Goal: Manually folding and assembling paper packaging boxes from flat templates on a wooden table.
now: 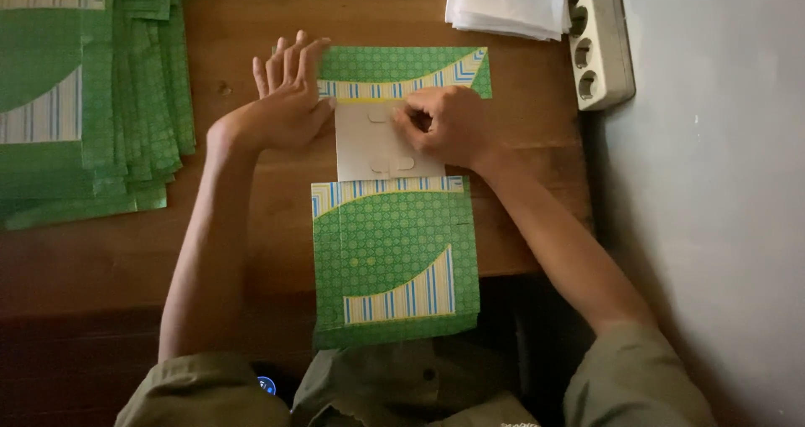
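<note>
Closest to the camera, the person's olive-green sleeves (629,377) are filling the bottom edge, and both bare forearms are reaching up over the wooden table (251,226). Lying between the arms is a flat green patterned paper piece (394,259) with striped blue-and-yellow curved bands; its lower end is hanging past the table's near edge toward the person's lap. Farther up, the piece is showing a plain white middle panel (360,146) with small cut tabs, and beyond that another green patterned flap (402,66) is lying flat on the wood.

The left hand (285,100) is resting open, palm down, fingers stretched out together, pressing on the left edge of the white panel and the far flap; it is gripping nothing. The right hand (444,125) is curled over the right part of the white panel, its fingertips pinching at something small there, though what exactly sits between them is hidden by the knuckles.

Off to the left, well apart from the hands, a fanned stack of matching green sheets (92,100) is covering that side of the table. At the far edge, a pile of white sheets (507,3) is lying just beside a white power strip (597,45), which is sitting at the table's right corner against the grey floor (721,184).
</note>
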